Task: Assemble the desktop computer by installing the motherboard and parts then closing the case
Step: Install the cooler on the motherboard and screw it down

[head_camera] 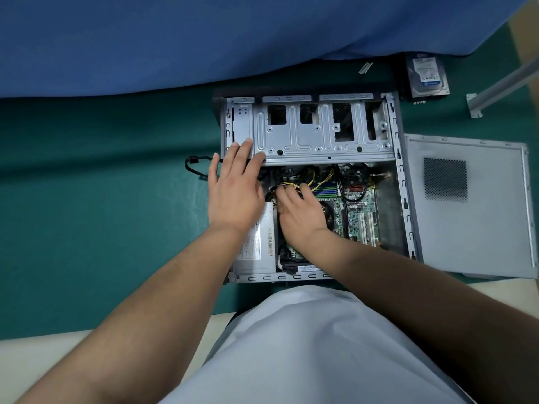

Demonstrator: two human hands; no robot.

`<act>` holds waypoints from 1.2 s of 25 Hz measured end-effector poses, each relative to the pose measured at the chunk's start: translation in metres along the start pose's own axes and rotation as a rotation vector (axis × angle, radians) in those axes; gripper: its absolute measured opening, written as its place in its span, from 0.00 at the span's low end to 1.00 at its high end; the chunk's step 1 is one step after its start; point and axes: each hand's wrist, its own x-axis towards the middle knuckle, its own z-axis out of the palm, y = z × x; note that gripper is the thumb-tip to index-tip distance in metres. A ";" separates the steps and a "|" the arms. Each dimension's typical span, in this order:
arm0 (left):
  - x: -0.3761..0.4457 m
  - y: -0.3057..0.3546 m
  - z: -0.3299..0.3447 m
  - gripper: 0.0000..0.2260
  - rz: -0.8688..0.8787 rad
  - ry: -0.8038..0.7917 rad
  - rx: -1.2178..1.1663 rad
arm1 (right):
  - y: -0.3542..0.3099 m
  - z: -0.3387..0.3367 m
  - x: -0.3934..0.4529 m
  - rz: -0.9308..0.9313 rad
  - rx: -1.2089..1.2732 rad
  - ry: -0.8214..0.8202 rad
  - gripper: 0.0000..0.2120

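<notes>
Case (397,182) lies open mid-bench, motherboard (357,209) already seated; left hand (234,189) rests spread flat on the drive cage (320,135), right hand (300,212) curls into the yellow-black cables (319,177), exact grip hidden, so steady the cage and seat plugs squarely.

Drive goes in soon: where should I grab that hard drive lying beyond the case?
Probably pinch the hard drive across its two long edges, coming from above. It lies flat, label up, on the green mat, clear of the case, so its sides look open to fingers.
</notes>
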 end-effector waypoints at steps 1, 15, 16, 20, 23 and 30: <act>0.000 0.000 0.000 0.23 0.000 0.000 0.000 | 0.002 -0.001 -0.001 -0.008 0.019 -0.003 0.25; -0.001 -0.001 0.001 0.22 0.008 0.012 -0.048 | 0.119 0.001 -0.109 0.098 0.871 -0.149 0.09; -0.001 -0.001 0.001 0.22 0.010 0.014 -0.051 | 0.116 0.005 -0.115 0.084 0.866 -0.161 0.09; -0.001 -0.002 0.001 0.22 0.015 0.031 -0.082 | 0.112 0.021 -0.131 0.064 0.611 0.015 0.12; -0.002 -0.003 0.001 0.20 0.022 0.063 -0.096 | 0.122 0.025 -0.135 0.006 0.281 0.016 0.12; -0.006 -0.004 0.005 0.12 0.029 0.144 -0.120 | 0.094 0.010 -0.099 0.053 0.138 -0.470 0.08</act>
